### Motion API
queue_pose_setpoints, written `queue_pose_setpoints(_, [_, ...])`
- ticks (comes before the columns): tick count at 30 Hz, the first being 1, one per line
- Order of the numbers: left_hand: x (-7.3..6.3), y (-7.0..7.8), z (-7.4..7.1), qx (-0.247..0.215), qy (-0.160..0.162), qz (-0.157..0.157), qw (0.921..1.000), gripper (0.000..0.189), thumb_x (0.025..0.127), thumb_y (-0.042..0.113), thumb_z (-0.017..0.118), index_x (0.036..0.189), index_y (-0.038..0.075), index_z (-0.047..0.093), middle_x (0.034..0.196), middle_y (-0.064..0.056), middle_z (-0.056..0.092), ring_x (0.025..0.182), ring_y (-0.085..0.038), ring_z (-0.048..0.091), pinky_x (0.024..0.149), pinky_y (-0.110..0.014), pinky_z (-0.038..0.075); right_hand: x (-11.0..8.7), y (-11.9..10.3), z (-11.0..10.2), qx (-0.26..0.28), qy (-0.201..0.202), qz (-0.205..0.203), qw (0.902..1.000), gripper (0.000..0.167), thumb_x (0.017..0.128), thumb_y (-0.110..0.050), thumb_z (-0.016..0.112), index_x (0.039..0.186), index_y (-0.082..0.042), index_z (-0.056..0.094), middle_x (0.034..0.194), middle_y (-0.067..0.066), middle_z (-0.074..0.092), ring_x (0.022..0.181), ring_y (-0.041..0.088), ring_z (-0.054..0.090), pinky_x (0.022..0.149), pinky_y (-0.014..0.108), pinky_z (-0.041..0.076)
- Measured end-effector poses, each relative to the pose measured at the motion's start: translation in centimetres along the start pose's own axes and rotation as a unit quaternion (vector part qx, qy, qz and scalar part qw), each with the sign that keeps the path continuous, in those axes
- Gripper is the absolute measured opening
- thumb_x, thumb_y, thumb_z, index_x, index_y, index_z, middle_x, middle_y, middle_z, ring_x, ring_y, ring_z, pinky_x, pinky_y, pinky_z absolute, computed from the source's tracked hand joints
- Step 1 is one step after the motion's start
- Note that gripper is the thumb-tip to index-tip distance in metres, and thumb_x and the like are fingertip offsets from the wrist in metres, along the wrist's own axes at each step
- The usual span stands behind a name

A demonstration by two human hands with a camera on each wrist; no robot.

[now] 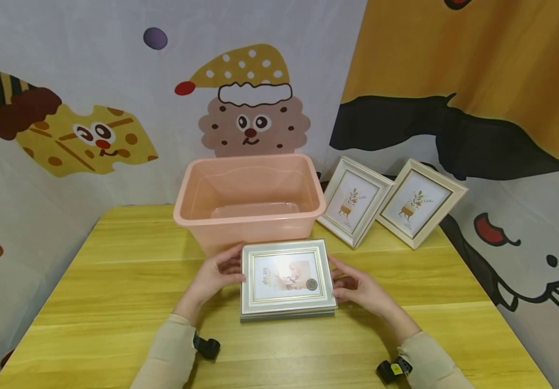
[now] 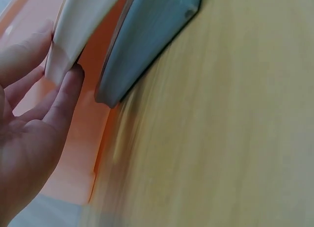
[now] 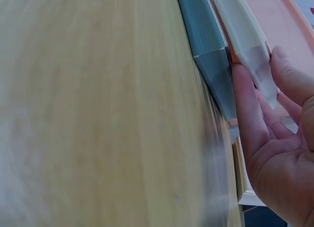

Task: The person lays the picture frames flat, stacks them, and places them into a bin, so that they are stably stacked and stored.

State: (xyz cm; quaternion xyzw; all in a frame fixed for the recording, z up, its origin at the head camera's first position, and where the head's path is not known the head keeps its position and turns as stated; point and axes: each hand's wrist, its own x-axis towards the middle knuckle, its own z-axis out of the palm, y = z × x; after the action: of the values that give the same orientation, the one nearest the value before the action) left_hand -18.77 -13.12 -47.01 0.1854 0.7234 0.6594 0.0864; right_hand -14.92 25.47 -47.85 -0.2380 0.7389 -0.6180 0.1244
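A white picture frame (image 1: 286, 278) with a gold inner line lies face up between both hands in the head view. My left hand (image 1: 213, 280) pinches its left edge between thumb and fingers. At the opposite edge my right hand (image 1: 363, 290) grips it the same way. Beneath it, a blue-grey frame (image 2: 147, 40) rests flat on the table, only its side showing. Both wrist views show a gap between the white frame's near side (image 3: 245, 35) and the lower one, with fingertips reaching under the white frame.
A pink plastic bin (image 1: 250, 220) stands right behind the frames. To its right, a white frame (image 1: 355, 201) and a cream frame (image 1: 421, 203) lean at the back of the wooden table (image 1: 114, 292). A cartoon-printed curtain (image 1: 128, 70) hangs behind.
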Motion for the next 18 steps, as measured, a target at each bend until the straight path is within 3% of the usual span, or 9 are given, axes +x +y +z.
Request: queue_pose_setpoints(18, [-0.08, -0.38, 0.09, 0.016, -0.008, -0.005, 0.9998, 0.078, 0.08, -0.008, 0.075, 0.148, -0.005, 0.038, 0.128, -0.03, 0.054, 0.112, -0.042, 0.057, 0.095, -0.034, 0.053, 0.06, 0.39, -0.18, -0.012, -0.009, 0.021, 0.9997, 0.075, 0.093, 0.003, 0.065, 0.155, -0.003, 0.024, 0.116, 0.031, 0.053, 0.091, 0.024, 0.06, 0.073, 0.038, 0.061])
